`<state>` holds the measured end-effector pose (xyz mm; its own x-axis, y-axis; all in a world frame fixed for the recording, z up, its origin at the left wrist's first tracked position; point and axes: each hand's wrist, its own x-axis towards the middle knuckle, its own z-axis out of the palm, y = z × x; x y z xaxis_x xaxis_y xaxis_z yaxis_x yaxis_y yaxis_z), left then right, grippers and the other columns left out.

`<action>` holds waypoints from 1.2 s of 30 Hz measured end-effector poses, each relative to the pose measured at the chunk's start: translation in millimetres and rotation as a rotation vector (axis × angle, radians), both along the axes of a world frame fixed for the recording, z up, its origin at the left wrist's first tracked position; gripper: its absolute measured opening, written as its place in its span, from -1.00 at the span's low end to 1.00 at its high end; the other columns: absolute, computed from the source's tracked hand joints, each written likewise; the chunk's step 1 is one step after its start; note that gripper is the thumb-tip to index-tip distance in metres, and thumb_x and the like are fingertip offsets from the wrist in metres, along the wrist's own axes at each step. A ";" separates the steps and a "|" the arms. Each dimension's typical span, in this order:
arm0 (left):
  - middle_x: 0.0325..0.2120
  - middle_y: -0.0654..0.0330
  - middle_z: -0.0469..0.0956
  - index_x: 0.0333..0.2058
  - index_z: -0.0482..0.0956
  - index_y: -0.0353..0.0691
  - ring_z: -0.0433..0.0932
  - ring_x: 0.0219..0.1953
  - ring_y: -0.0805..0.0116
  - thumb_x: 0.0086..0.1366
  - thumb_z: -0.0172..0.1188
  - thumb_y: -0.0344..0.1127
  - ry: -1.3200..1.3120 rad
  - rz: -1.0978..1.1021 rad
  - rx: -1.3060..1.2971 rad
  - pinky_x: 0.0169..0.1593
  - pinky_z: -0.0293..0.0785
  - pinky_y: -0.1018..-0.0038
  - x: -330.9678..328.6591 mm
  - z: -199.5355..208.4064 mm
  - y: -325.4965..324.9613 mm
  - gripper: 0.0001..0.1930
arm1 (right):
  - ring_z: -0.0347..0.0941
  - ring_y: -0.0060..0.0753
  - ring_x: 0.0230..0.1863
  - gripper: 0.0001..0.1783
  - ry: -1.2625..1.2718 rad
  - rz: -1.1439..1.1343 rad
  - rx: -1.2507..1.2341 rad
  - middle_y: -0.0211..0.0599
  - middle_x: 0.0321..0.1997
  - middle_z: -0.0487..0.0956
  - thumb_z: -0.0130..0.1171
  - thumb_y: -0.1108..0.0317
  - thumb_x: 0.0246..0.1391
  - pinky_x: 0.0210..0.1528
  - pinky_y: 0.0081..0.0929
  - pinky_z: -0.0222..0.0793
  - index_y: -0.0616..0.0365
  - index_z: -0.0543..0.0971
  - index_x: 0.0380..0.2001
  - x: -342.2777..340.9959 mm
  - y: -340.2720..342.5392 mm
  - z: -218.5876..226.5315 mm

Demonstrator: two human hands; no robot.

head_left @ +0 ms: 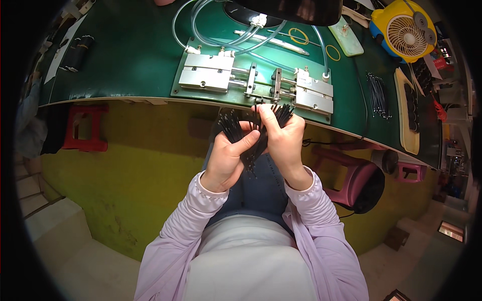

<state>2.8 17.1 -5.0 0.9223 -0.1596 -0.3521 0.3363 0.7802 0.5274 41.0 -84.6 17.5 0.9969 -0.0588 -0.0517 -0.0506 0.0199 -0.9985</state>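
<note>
My left hand is closed around a bundle of thin black cords with small tips, fanned out above my thumb. Beside it, my right hand is also closed on black cords, its fingers near the table's front edge. Loose cord ends hang down between both hands, over my lap. Just beyond my fingertips stands a metal pneumatic fixture with two silver cylinder blocks facing each other and clear air tubes attached. What my right fingertips pinch exactly is hard to make out.
On the green table lie a white pen, yellow rubber bands, a pale-cased phone and more black cords. A yellow fan and tan tray sit right. Stools, red and pink, stand below.
</note>
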 end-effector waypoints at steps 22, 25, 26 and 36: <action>-0.42 0.28 0.44 -0.36 0.40 -0.24 0.43 -0.39 0.48 0.14 0.06 -0.43 0.009 -0.033 0.016 -0.33 0.42 0.48 2.0 -2.9 -2.4 -0.92 | 0.37 -0.73 -0.66 -0.83 0.050 0.093 0.047 -0.40 -0.67 0.51 0.10 0.42 -0.06 -0.65 -0.73 0.25 0.31 0.54 -0.59 2.0 -7.4 -2.9; -0.46 0.23 0.44 -0.38 0.40 -0.33 0.45 -0.42 0.43 0.10 0.09 -0.52 0.047 -0.021 -0.030 -0.33 0.44 0.50 1.8 2.2 -1.8 -0.91 | 0.37 -0.73 -0.65 -0.82 0.033 0.033 0.144 -0.41 -0.67 0.51 0.08 0.40 -0.03 -0.66 -0.75 0.23 0.30 0.55 -0.56 -2.2 0.9 5.8; -0.46 0.23 0.44 -0.38 0.40 -0.33 0.45 -0.42 0.43 0.10 0.09 -0.52 0.046 -0.022 -0.029 -0.33 0.44 0.50 1.6 2.1 -1.9 -0.91 | 0.37 -0.73 -0.65 -0.82 0.032 0.033 0.145 -0.41 -0.67 0.51 0.08 0.40 -0.03 -0.66 -0.75 0.23 0.30 0.55 -0.56 -2.4 0.8 6.0; -0.46 0.24 0.44 -0.39 0.41 -0.30 0.44 -0.44 0.45 0.08 0.11 -0.52 0.042 0.015 0.012 -0.35 0.43 0.52 1.8 -8.7 -3.5 -0.90 | 0.38 -0.70 -0.65 -0.81 0.092 0.020 0.042 -0.39 -0.66 0.52 0.08 0.39 -0.03 -0.62 -0.71 0.27 0.32 0.56 -0.55 2.1 -1.9 1.2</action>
<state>4.5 13.5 -13.7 0.9090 -0.1411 -0.3922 0.3463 0.7794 0.5222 43.0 -86.5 18.7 0.9888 -0.0348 -0.1450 -0.1428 0.0601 -0.9879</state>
